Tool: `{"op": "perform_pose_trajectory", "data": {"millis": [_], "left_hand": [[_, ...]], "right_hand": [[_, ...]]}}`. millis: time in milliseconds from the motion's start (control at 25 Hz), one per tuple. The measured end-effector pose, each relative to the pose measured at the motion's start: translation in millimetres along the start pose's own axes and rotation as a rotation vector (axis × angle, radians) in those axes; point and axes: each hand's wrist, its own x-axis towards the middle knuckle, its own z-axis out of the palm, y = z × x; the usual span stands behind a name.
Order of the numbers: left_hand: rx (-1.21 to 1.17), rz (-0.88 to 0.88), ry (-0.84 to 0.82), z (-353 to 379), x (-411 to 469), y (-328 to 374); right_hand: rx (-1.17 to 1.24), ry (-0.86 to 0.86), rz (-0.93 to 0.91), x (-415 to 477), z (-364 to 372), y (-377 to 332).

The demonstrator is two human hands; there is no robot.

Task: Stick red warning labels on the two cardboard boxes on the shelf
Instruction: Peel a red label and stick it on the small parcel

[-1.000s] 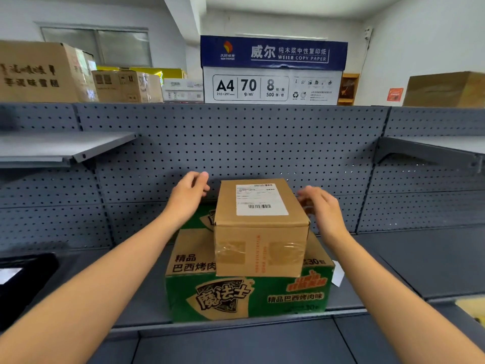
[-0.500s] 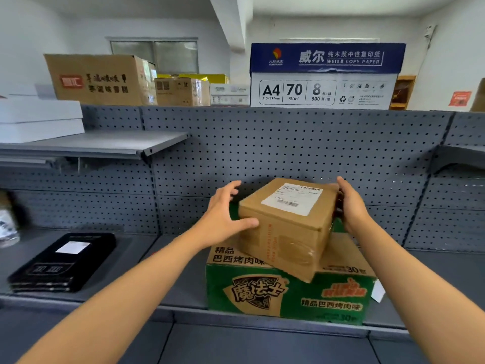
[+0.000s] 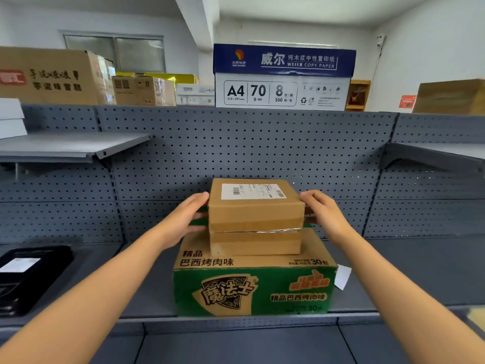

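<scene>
A small brown cardboard box (image 3: 256, 214) with a white shipping label on top sits level on a larger green and brown snack carton (image 3: 252, 292) on the grey shelf (image 3: 420, 271). A taped seam runs across the side of the small box that faces me. My left hand (image 3: 183, 219) presses against its left side with fingers stretched out. My right hand (image 3: 325, 214) touches its right side near the top edge. No red label is in view.
A white slip of paper (image 3: 342, 277) lies beside the green carton's right end. Black flat items (image 3: 26, 274) lie on the shelf at the left. A pegboard wall backs the shelf. Above stand a copy paper box (image 3: 283, 77) and several cartons.
The small box, tilted and held up between my hands half a second ago, has been turned and now sits flat on the green carton with its taped side toward me.
</scene>
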Motion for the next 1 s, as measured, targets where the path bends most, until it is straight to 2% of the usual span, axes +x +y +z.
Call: {"op": "perform_pose_trajectory", "data": {"millis": [80, 240, 480, 560, 680, 880, 1000], "left_hand": [[-0.004, -0.011, -0.055, 2, 2, -3], [-0.100, -0.039, 0.050, 19, 11, 2], [-0.071, -0.072, 0.070, 15, 12, 1], [-0.031, -0.008, 0.137, 6, 7, 5], [0.079, 0.065, 0.281, -20, -1, 13], [0.160, 0.084, 0.374, -72, -41, 21], [0.272, 0.053, 0.428, -103, -70, 12]], "right_hand": [[0.009, 0.001, 0.005, -5, 7, -5], [0.013, 0.060, 0.049, 1, 22, -7], [-0.001, 0.113, 0.085, 10, 23, -2], [-0.023, 0.231, 0.026, 10, 20, -13], [-0.212, 0.355, -0.134, 7, 25, -51], [-0.332, 0.204, -0.391, 1, 90, -111], [-0.396, -0.018, -0.498, -10, 151, -127]]}}
